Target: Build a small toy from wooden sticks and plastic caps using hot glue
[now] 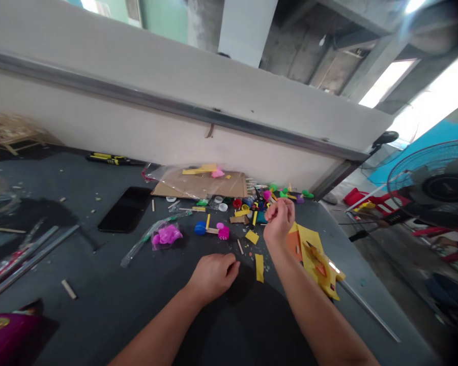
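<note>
On the dark desk (61, 178), a cardboard sheet (229, 185) lies by the far edge, and a long pile of small plastic caps and wooden sticks (248, 206) lies sideways in front of it. The right hand (280, 221) is nearer the pile, its fingers pinched narrow, but I cannot tell if they hold something. The left hand (213, 277) is curled and farther back, with nothing visible in it.

1. One head-worn camera looks forward and down, close above the left hand (213, 277) and right hand (279, 221).
2. It faces a dark workbench (57, 178) and white partition (156, 127), rolled aslant.
</note>
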The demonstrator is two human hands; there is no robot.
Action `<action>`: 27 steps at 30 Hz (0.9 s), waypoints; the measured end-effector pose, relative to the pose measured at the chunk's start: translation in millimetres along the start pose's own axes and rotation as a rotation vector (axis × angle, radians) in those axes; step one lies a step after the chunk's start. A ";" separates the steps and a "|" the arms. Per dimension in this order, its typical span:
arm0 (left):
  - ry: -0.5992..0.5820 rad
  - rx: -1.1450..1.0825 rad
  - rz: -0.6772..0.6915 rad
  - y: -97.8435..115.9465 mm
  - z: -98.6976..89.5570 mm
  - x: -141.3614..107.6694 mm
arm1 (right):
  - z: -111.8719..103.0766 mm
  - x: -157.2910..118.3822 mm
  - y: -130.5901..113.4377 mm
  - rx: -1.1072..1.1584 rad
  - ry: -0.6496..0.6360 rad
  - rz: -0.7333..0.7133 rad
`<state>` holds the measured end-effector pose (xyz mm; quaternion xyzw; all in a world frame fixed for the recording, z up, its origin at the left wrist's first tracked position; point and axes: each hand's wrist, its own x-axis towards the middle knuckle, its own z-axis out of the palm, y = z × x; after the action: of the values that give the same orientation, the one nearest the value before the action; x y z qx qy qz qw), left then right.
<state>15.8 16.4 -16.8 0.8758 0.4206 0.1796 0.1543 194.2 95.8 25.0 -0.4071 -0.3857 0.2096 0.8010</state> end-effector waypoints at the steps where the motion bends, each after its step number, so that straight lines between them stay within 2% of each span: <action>1: 0.000 0.012 0.003 -0.4 0.1 0.2 | -1.3 1.0 -3.2 -0.042 -0.044 0.028; 5: 0.001 0.041 0.013 -1.0 -0.4 1.3 | -18.7 -13.3 -10.2 -0.371 -0.356 0.170; 8: -0.002 0.056 0.026 -0.7 0.2 1.5 | -44.0 -38.3 -15.3 -0.644 -0.590 0.131; 10: -0.004 0.064 0.035 -0.6 1.2 1.0 | -61.9 -54.7 -19.9 -0.765 -0.677 0.095; 14: -0.009 0.080 0.023 -0.3 2.5 -0.5 | -84.8 -76.6 -28.7 -0.900 -0.742 0.053; 19: -0.016 0.107 0.014 1.2 1.4 -1.0 | -88.1 -87.7 -31.6 -0.954 -0.788 -0.016; 27: -0.019 0.088 -0.028 1.8 2.6 0.7 | -90.8 -83.4 -28.4 -0.801 -0.760 0.128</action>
<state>18.6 15.5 -18.2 0.8774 0.4390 0.1502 0.1221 215.2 -19.4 -22.8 -0.5981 -0.6715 0.2269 0.3739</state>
